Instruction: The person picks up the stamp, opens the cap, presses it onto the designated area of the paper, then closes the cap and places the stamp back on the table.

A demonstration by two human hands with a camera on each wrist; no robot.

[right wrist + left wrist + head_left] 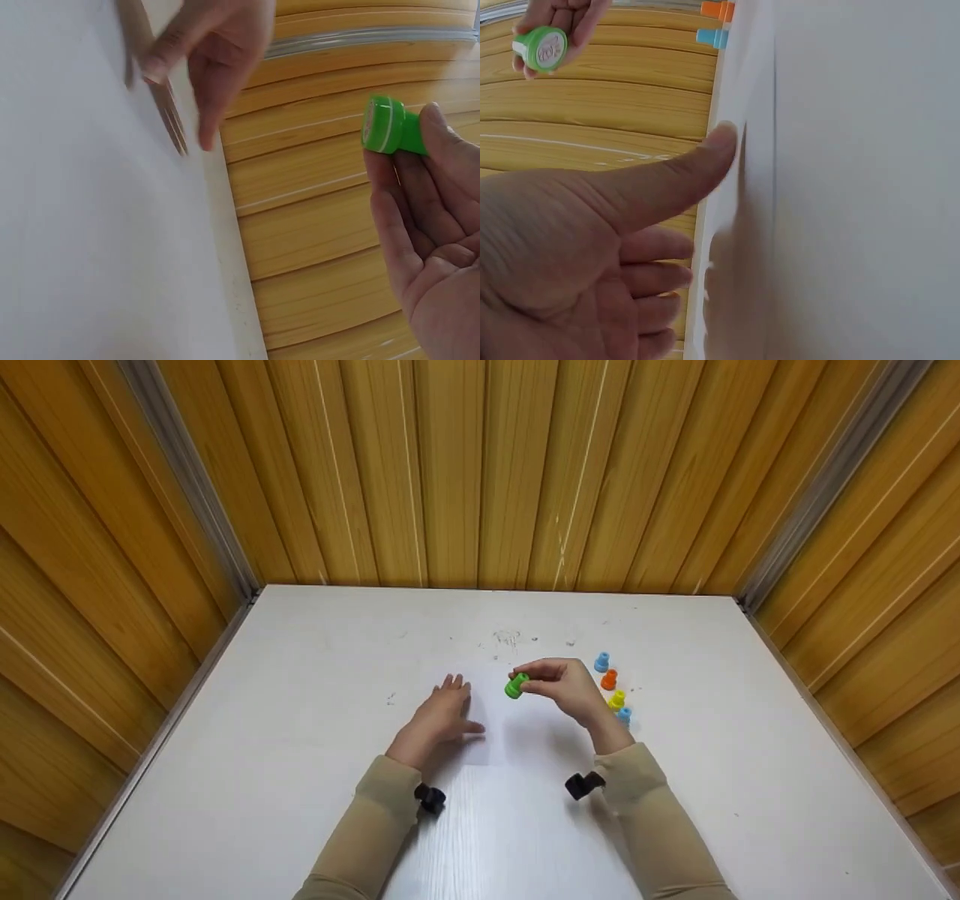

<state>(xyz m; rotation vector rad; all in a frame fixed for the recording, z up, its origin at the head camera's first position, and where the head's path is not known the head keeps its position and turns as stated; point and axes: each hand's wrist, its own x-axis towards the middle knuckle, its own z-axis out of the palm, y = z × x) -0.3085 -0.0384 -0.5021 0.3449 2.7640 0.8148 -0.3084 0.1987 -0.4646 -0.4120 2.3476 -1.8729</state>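
My right hand (571, 691) pinches a small green stamp (516, 685) between thumb and fingers, raised above a white sheet of paper (517, 742). In the left wrist view the round end of the stamp (549, 49) shows a printed design. The right wrist view shows the thumb on the narrow handle of the stamp (390, 129), its wide end pointing away from the palm. My left hand (441, 714) is spread with straight fingers at the left edge of the paper, thumb out over it, holding nothing.
Right of my right hand, a blue stamp (602, 662), an orange stamp (609, 680), a yellow stamp (616, 700) and a second blue stamp (624, 715) stand in a row. The white table (300, 682) meets wood-patterned walls (450, 472) at the back and sides.
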